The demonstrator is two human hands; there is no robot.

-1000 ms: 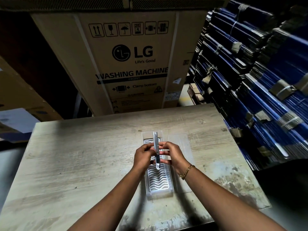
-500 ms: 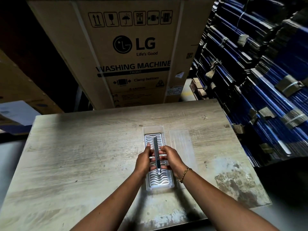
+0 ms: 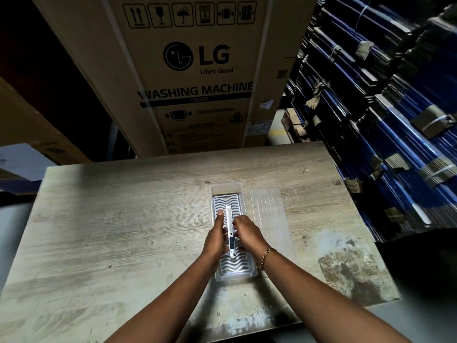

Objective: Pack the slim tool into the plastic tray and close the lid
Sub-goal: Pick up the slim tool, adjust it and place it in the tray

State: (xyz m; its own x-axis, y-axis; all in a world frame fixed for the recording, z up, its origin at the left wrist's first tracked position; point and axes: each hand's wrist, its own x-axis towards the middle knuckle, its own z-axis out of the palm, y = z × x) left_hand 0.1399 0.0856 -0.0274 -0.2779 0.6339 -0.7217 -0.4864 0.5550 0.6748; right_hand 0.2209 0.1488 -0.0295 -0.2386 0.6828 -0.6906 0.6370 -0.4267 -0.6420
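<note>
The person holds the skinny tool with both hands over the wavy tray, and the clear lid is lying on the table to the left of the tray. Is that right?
Nearly. The head view shows the clear lid lying on the table to the right of the tray, not the left. The rest holds: the left hand and right hand both grip the slim tool over the wavy tray.
</note>
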